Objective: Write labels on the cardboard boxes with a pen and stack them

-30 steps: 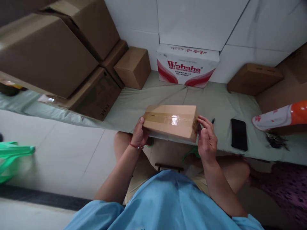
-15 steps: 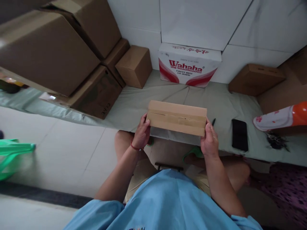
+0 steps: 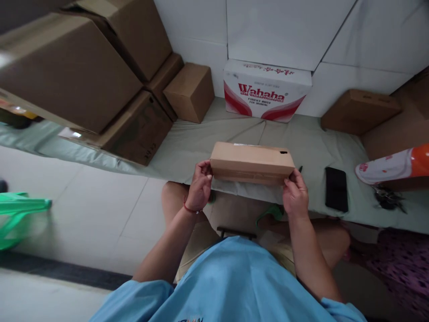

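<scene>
A long, flat brown cardboard box (image 3: 251,162) is held just above the near edge of the grey-green covered table (image 3: 301,134). My left hand (image 3: 200,190) grips its left end with the fingers curled around the corner. My right hand (image 3: 295,195) grips the right end the same way. A plain side of the box faces up, with a small dark mark near its right corner. A thin black pen (image 3: 299,169) lies on the table just behind my right hand.
A black phone (image 3: 336,195) lies right of the box. A white and red Wahaha carton (image 3: 266,91) stands against the wall. Brown cartons (image 3: 100,80) pile at the left, another (image 3: 360,111) at the right. An orange-white pack (image 3: 392,166) and keys (image 3: 385,197) lie far right.
I have turned the box over in both hands: the taped face that showed a second ago has rolled away and a plain side now faces up. My hands stayed at its ends.
</scene>
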A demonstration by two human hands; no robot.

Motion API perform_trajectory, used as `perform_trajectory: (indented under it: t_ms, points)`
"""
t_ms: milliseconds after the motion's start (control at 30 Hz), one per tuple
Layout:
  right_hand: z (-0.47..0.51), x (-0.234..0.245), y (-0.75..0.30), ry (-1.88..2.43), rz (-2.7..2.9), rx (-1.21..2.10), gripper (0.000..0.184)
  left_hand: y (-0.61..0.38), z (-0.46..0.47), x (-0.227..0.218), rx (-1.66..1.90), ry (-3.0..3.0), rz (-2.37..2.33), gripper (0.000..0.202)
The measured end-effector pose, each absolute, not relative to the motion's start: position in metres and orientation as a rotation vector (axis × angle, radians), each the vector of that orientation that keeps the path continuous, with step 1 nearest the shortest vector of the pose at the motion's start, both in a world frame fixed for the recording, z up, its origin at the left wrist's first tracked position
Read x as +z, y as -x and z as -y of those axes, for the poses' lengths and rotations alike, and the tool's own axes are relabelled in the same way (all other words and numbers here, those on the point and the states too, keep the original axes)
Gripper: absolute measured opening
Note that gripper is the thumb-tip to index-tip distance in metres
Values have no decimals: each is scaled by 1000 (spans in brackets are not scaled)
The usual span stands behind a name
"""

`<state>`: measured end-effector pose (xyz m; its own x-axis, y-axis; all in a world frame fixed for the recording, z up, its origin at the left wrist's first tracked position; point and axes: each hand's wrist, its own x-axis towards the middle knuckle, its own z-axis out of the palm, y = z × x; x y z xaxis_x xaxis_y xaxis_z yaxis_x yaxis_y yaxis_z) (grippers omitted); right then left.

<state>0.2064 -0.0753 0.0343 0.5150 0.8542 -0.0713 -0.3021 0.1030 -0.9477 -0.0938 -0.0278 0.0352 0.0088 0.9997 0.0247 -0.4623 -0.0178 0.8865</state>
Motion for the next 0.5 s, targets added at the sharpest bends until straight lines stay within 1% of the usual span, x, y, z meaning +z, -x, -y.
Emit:
perform_trajectory:
  t_ms: [67,167,233,333,500]
  points:
    - [76,37,-204,1123,549,977,43,89,30,39,1419,-792,-871,36]
    - [75,39,-198,1122,472,965,36,82,33,42,1377,-768,-990,46]
    - [73,38,-193,1165,421,914,38,80,34,43,1345,-801,-1061,48]
    - [72,37,-188,1240,400,851,39,80,35,44,1313,-857,-1115,44]
    - [71,37,-189,1299,441,839,37,83,38,44,1297,-919,-1122,45]
